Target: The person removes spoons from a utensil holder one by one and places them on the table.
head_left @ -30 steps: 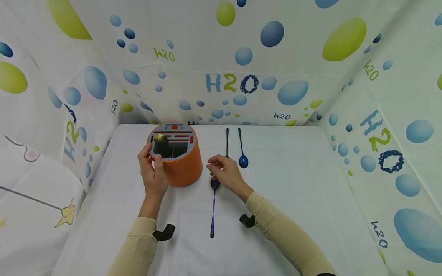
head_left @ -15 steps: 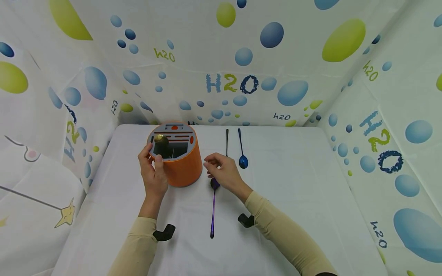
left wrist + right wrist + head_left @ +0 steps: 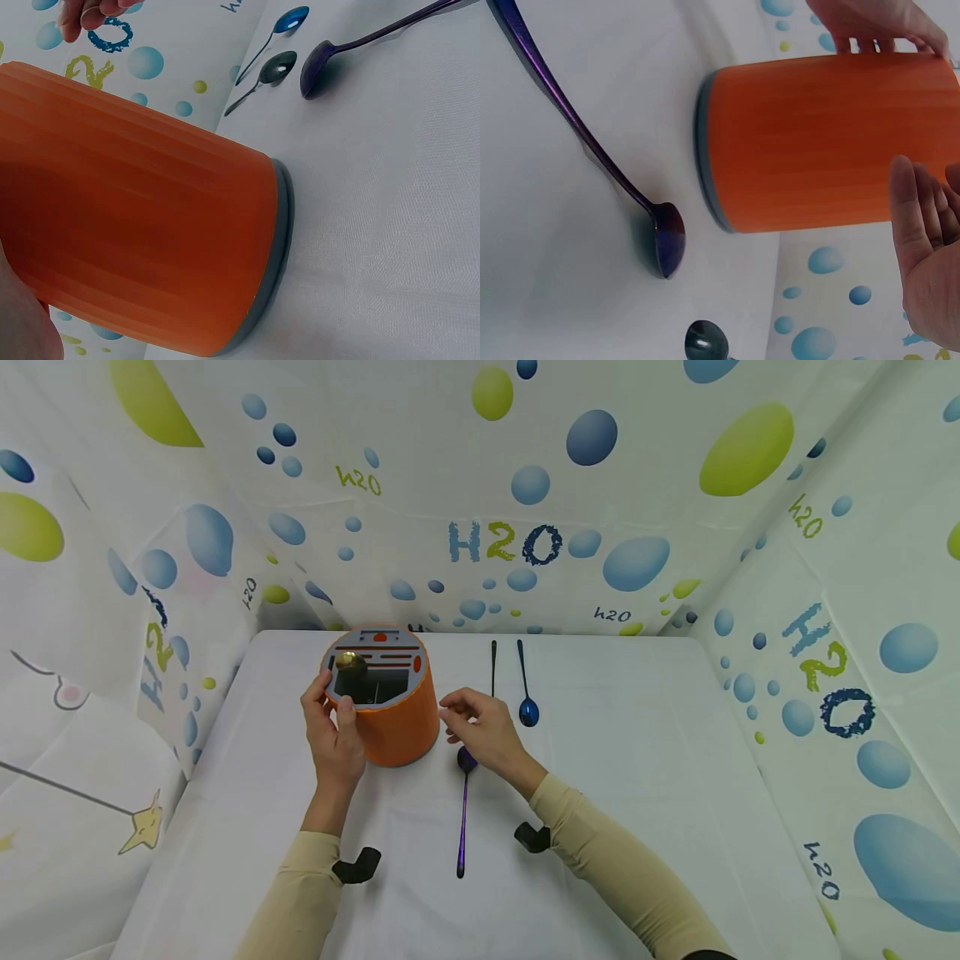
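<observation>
An orange utensil holder with a grey slotted top stands upright, and a gold spoon stands in its opening, bowl up. My left hand grips the holder by its left rim, thumb at the front. Close to the holder's right side is my right hand, its fingers loosely bent with nothing in them. Below that hand lies a purple spoon, handle toward me. A dark spoon shows only its handle in the head view; its bowl shows in the left wrist view. Right of it lies a blue spoon.
A white cloth covers the table. Curtain walls printed with blue and green drops stand behind and on both sides, close behind the holder. Small black wrist mounts stick out from both sleeves.
My right hand has shifted slightly left toward the holder. The left hand, the holder and the spoons stay where they were.
</observation>
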Demonstrator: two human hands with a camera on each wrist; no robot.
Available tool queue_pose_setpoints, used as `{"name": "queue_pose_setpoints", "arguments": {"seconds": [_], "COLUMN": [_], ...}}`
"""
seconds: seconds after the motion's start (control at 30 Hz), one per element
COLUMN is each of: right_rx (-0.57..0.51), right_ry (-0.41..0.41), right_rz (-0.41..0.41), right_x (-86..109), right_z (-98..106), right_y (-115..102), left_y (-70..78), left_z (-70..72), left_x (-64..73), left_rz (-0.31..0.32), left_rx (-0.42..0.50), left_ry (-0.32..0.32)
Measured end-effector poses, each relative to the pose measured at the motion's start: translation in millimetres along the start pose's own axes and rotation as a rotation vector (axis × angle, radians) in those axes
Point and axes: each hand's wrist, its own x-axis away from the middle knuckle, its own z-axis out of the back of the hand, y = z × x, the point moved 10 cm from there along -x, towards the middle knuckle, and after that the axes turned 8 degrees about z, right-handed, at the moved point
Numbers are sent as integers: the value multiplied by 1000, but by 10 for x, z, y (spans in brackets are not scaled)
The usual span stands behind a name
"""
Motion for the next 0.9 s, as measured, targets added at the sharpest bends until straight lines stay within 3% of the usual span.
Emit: {"name": "queue_pose_setpoints", "arguments": {"seconds": [0.33,0.6,0.9], "right_rx": [-12,3,-6], "right_ry": [-10,-7,-19], "right_rz": [4,66,53], "right_x": [-36,-84,-123], "right_z": [-48,-99,-161], "right_y": [-108,-264,-322], "left_y": [-2,-7,-3], "left_z": [-2,-2,1], "left_x": [1,8,11], "left_rz": [2,-1,-15], "left_rx": [-10,-14,-24], "left_ry": [-3,-7,-5]}}
